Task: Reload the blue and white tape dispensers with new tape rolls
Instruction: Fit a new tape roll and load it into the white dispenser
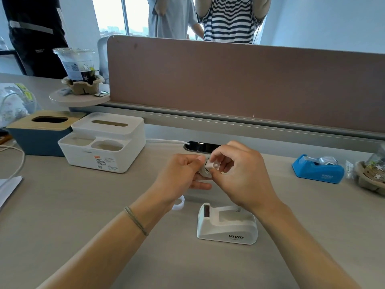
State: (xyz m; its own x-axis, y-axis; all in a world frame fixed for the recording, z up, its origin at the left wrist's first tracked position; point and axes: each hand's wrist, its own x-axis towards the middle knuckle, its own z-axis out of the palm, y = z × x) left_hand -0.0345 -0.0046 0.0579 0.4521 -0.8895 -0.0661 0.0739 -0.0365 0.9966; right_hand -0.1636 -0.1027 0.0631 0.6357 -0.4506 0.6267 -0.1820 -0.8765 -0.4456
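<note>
The grey desk (83, 226) holds a white tape dispenser (227, 225), a blue tape dispenser (317, 168), and two tissue boxes (104, 142).

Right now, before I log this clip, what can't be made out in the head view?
- Tape roll: mostly covered by the left hand and right hand; the grip on it is unclear.
- White dispenser: its cradle sits behind the right wrist.
- Loose white ring: half hidden by the left wrist.
- Blue dispenser: its roll is too small to judge.

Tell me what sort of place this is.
Probably an open-plan office: a desk with a fabric divider panel, a cable port in the desktop, and tape dispensers, blue and white.
</note>
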